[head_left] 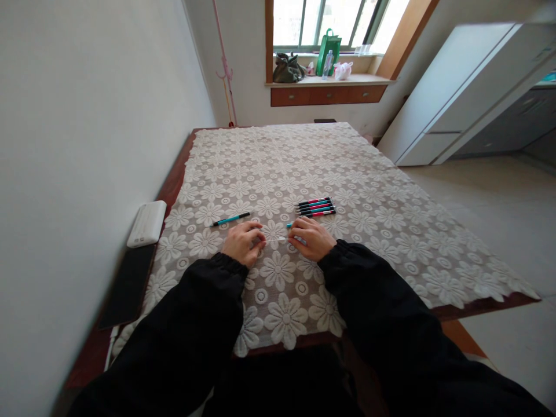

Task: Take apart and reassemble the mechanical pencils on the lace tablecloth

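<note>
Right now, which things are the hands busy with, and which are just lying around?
In use:
left hand and right hand, holding a thin clear pen part
teal pen
row of pens

Lying about:
white box
black slab
green bag

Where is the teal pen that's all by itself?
The teal pen lies on the lace cloth, just beyond the left hand and left of the row of pens.

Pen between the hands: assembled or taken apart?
Cannot tell. Both hands, left hand and right hand, cover the pen; only a thin pale middle shows.
</note>
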`<action>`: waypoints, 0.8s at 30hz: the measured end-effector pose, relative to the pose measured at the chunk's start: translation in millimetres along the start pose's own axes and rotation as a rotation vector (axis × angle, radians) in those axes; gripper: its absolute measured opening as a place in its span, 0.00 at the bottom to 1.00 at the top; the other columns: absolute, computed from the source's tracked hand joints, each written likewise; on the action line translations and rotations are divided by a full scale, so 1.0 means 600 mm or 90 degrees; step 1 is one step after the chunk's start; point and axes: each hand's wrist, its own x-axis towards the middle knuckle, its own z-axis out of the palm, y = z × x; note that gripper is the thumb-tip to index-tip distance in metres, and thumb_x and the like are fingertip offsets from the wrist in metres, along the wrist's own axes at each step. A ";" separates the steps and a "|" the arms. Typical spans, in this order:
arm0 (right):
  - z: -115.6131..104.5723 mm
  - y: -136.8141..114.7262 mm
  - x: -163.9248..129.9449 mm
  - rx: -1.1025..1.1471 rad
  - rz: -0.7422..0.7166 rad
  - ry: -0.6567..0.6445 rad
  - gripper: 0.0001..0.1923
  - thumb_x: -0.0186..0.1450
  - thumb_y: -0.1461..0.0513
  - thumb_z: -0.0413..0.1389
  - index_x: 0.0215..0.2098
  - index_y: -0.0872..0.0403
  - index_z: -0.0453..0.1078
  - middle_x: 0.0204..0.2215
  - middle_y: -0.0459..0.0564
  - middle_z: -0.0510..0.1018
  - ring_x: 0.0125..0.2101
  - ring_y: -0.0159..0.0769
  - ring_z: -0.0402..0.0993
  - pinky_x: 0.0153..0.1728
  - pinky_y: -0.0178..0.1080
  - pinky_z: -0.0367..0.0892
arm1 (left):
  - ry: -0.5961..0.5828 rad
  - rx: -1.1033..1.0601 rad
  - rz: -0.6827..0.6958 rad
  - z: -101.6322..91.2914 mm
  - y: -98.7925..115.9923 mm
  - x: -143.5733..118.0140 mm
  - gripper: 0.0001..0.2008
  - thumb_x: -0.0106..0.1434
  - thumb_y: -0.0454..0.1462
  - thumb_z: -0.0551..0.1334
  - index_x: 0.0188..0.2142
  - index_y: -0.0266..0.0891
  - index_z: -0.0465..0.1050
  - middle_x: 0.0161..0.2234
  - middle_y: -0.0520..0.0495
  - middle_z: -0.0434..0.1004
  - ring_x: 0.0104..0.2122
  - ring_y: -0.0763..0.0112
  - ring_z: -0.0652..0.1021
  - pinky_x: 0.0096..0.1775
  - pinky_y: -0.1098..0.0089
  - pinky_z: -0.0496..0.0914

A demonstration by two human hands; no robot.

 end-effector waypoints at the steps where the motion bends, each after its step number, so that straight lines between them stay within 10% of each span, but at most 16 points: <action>1: -0.001 0.002 0.000 -0.005 -0.002 -0.007 0.06 0.69 0.62 0.57 0.33 0.53 0.73 0.35 0.51 0.74 0.38 0.40 0.67 0.42 0.42 0.63 | -0.002 0.002 0.000 -0.001 -0.001 0.000 0.02 0.60 0.36 0.65 0.34 0.43 0.78 0.52 0.46 0.77 0.53 0.56 0.75 0.57 0.51 0.66; 24: -0.003 0.011 -0.001 -0.017 0.105 0.082 0.08 0.67 0.67 0.53 0.36 0.52 0.74 0.34 0.50 0.77 0.38 0.40 0.72 0.43 0.41 0.66 | 0.052 0.015 0.031 -0.027 0.000 -0.001 0.14 0.56 0.31 0.60 0.41 0.44 0.78 0.51 0.48 0.78 0.53 0.58 0.75 0.58 0.55 0.66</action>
